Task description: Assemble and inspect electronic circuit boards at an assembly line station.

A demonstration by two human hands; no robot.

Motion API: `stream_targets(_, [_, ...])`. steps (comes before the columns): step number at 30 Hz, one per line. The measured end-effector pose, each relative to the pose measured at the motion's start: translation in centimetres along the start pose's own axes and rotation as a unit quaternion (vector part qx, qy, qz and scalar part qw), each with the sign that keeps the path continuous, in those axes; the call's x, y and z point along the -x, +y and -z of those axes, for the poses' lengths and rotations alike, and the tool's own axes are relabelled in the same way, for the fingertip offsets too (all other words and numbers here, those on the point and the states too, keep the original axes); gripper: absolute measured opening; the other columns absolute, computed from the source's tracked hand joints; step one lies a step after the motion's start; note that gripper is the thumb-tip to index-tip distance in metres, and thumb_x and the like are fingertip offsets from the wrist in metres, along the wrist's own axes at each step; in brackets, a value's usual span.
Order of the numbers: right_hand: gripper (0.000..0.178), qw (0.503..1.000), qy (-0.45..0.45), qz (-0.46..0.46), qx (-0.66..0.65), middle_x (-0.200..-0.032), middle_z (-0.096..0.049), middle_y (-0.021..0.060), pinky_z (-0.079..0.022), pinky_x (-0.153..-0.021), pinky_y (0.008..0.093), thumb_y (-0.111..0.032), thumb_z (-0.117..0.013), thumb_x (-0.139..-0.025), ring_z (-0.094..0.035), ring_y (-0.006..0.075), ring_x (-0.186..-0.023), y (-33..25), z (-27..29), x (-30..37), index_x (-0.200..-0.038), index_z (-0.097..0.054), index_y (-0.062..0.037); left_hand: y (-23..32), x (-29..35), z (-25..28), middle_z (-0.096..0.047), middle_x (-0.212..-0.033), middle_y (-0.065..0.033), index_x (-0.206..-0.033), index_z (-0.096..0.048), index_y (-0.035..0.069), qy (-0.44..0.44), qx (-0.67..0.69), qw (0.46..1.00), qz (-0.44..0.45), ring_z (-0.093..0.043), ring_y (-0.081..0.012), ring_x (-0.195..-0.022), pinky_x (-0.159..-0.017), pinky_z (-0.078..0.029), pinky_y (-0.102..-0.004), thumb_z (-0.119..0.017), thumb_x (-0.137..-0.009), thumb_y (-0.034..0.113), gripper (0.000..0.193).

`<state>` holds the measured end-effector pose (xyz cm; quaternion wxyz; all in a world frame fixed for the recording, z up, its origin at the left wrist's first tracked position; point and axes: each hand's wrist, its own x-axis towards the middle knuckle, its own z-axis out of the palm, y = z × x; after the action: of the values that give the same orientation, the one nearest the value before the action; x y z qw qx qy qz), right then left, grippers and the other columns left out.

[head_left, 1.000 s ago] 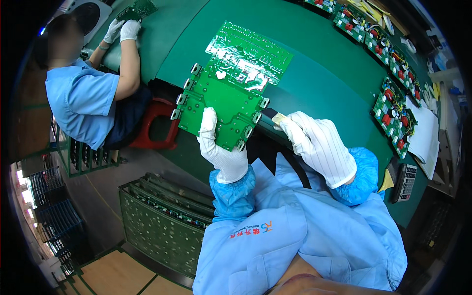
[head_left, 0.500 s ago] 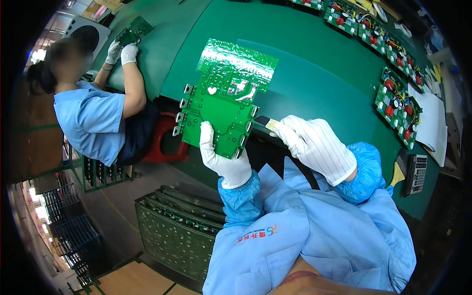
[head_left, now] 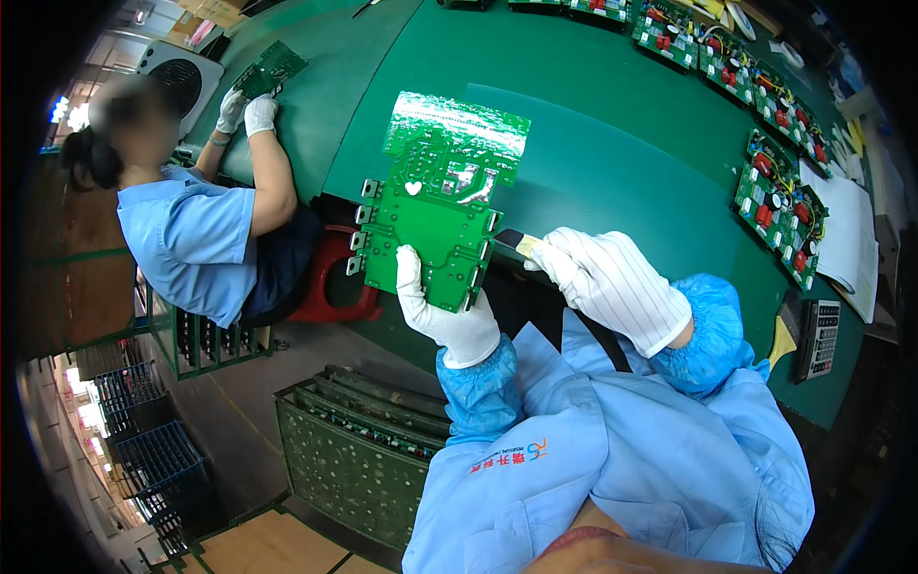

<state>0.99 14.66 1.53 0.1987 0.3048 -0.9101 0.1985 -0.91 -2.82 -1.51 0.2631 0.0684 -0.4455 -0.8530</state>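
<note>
My left hand [head_left: 449,316], in a white glove, grips the near end of a green circuit board [head_left: 430,225], its thumb lying on the face. The board is held up over the near edge of the bench, with its solder side in view. Metal tabs stick out along its left and right edges. In a striped white glove, my right hand [head_left: 607,282] is closed on a flat, brush-like tool [head_left: 517,242] with a dark tip and a yellowish body. That tip is close to the board's right edge; whether it touches cannot be told.
Several populated circuit boards [head_left: 779,206] line the far right of the green bench [head_left: 593,143]. Papers [head_left: 851,230] and a calculator [head_left: 819,340] lie at the right. At left, a co-worker [head_left: 186,230] handles another board [head_left: 273,69]. A slotted green crate [head_left: 349,459] holds boards below.
The board in my left hand sits slightly lower and its tilt has changed a little. My right hand keeps nearly the same place with the tool. The whole view has shifted slightly.
</note>
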Motion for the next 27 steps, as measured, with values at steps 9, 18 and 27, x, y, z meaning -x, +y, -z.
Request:
stream_targets(9, [0.019,0.999,0.008,-0.013,-0.041,-0.086,-0.059,0.0084,-0.045,-0.052,0.0365,-0.004,-0.062,-0.080,-0.060,0.0234,-0.070,-0.1,-1.4,0.3,-0.099,-0.061,-0.0027,-0.1,0.3,-0.9,-0.067,-0.107,-0.0123,-0.117,-0.063,0.003,0.088,0.037,0.995,0.034,-0.068,-0.0210,-0.088,-0.078,-0.057,-0.0337,-0.054,-0.098,0.030,0.034])
stream_targets(18, [0.025,0.997,0.015,-0.018,-0.071,-0.093,-0.062,0.0106,-0.047,-0.054,0.0351,-0.003,-0.063,-0.079,-0.061,0.0249,-0.074,-0.5,-0.8,-0.5,-0.103,-0.063,-0.0025,0.0,0.3,-1.3,-0.068,-0.103,-0.0100,-0.115,-0.063,0.004,0.131,0.042,0.989,0.054,-0.068,-0.0210,-0.086,-0.076,-0.056,-0.0343,-0.055,-0.097,0.032,0.034])
stream_targets(27, [0.017,0.998,0.039,-0.008,-0.049,-0.094,-0.062,0.0095,-0.047,-0.053,0.0353,-0.003,-0.064,-0.082,-0.062,0.0235,-0.071,-0.8,-1.5,0.2,-0.099,-0.063,-0.0035,0.4,0.4,-1.4,-0.069,-0.103,-0.0098,-0.115,-0.063,0.005,0.100,0.093,0.990,0.031,-0.069,-0.0204,-0.086,-0.077,-0.056,-0.0335,-0.055,-0.097,0.029,0.031])
